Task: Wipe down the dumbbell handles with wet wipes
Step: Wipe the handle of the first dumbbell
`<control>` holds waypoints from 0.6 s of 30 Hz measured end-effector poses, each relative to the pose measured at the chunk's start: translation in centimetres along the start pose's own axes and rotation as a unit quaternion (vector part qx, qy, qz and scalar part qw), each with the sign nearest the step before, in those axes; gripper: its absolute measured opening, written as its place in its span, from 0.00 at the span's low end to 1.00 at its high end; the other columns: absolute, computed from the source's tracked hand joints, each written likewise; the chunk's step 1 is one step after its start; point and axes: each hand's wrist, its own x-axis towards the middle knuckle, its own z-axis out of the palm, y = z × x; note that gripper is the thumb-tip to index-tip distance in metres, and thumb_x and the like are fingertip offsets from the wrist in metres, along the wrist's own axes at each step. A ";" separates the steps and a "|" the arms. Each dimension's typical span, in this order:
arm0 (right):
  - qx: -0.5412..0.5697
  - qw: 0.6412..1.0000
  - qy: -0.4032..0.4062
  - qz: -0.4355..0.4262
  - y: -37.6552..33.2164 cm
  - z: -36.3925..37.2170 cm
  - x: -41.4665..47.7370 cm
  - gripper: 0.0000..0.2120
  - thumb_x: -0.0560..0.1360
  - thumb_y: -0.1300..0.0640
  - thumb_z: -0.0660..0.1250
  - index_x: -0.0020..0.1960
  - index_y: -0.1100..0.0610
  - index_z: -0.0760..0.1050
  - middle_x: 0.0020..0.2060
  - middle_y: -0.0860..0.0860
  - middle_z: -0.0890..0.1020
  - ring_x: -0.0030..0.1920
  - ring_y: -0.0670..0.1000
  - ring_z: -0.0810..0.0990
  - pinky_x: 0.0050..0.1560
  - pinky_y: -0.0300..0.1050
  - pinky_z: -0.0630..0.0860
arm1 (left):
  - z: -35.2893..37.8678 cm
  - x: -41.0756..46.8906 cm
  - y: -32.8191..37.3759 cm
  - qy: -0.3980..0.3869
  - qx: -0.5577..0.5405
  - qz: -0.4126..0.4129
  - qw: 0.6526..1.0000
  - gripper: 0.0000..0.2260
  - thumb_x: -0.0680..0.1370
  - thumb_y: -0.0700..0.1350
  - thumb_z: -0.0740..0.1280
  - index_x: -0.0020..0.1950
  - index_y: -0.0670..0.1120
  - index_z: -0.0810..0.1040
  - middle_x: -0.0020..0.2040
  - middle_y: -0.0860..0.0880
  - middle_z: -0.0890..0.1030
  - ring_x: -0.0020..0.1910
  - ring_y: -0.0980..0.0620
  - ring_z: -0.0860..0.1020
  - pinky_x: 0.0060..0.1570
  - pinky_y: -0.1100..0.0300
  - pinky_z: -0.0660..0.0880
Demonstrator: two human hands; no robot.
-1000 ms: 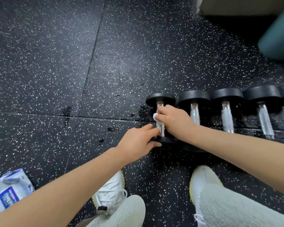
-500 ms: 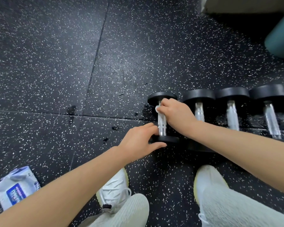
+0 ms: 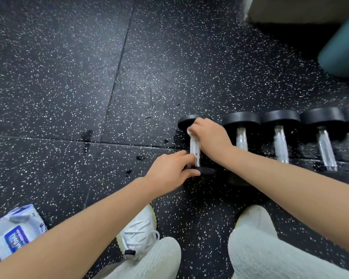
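Several black dumbbells with chrome handles lie in a row on the speckled rubber floor. The leftmost dumbbell [image 3: 195, 152] has its handle running away from me. My right hand [image 3: 209, 137] is closed around the far end of that handle with a white wet wipe [image 3: 189, 131], of which only a small corner shows. My left hand [image 3: 170, 171] grips the near black head of the same dumbbell, fingers curled over its edge. To the right lie further dumbbells [image 3: 241, 137], untouched.
A white and blue wet wipe pack [image 3: 16, 236] lies on the floor at the lower left. My white shoes [image 3: 139, 230] and light trousers fill the bottom. A teal rounded object [image 3: 345, 51] and a pale block's base [image 3: 294, 9] stand at the upper right.
My right hand has slid with the wipe along the handle from the middle to its far end. My left hand has stayed on the near head.
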 end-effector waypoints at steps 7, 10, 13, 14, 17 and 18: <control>0.054 0.998 0.008 0.042 -0.5 0.2 -2.5 0.07 0.76 0.61 0.71 0.52 0.51 0.81 0.44 0.47 0.77 0.43 0.53 0.78 0.35 0.50 0.76 | -0.7 -0.7 0.1 -0.008 -0.027 -0.034 0.999 0.10 0.81 0.59 0.67 0.54 0.53 0.77 0.49 0.56 0.74 0.45 0.53 0.75 0.45 0.53 0.73; 0.035 0.999 -0.031 0.017 -0.8 -1.0 -2.5 0.08 0.75 0.61 0.70 0.52 0.52 0.81 0.44 0.48 0.77 0.43 0.54 0.78 0.33 0.49 0.74 | -1.1 -0.6 1.1 -0.025 -0.013 -0.051 0.998 0.11 0.82 0.58 0.67 0.55 0.51 0.78 0.49 0.54 0.74 0.47 0.50 0.76 0.46 0.52 0.73; -0.005 0.998 -0.066 0.003 -0.9 -2.4 -0.6 0.08 0.76 0.61 0.68 0.53 0.53 0.82 0.45 0.50 0.76 0.45 0.55 0.77 0.34 0.47 0.66 | -1.8 0.2 1.9 -0.064 0.023 -0.065 0.996 0.10 0.82 0.56 0.66 0.55 0.51 0.78 0.48 0.53 0.75 0.47 0.47 0.78 0.48 0.49 0.75; -0.013 0.997 -0.069 0.007 -1.0 -2.6 0.1 0.10 0.76 0.61 0.67 0.54 0.52 0.82 0.46 0.50 0.76 0.46 0.55 0.77 0.34 0.47 0.67 | -2.0 0.4 1.9 -0.075 0.037 -0.067 0.994 0.09 0.83 0.55 0.66 0.54 0.50 0.78 0.48 0.52 0.76 0.48 0.46 0.78 0.48 0.49 0.75; -0.015 0.998 -0.063 0.022 -1.2 -2.1 0.8 0.12 0.76 0.63 0.67 0.57 0.53 0.82 0.48 0.50 0.77 0.48 0.55 0.77 0.37 0.51 0.75 | -2.4 0.4 1.8 -0.086 0.066 -0.058 0.992 0.07 0.84 0.52 0.66 0.55 0.50 0.77 0.49 0.52 0.76 0.49 0.45 0.79 0.46 0.49 0.75; -0.001 0.998 -0.056 0.032 -1.3 -1.9 0.7 0.13 0.75 0.63 0.68 0.57 0.52 0.81 0.48 0.50 0.78 0.48 0.54 0.77 0.38 0.52 0.76 | -2.5 0.2 1.7 -0.086 0.064 -0.052 0.993 0.07 0.84 0.53 0.65 0.58 0.51 0.77 0.51 0.52 0.77 0.48 0.45 0.79 0.46 0.50 0.74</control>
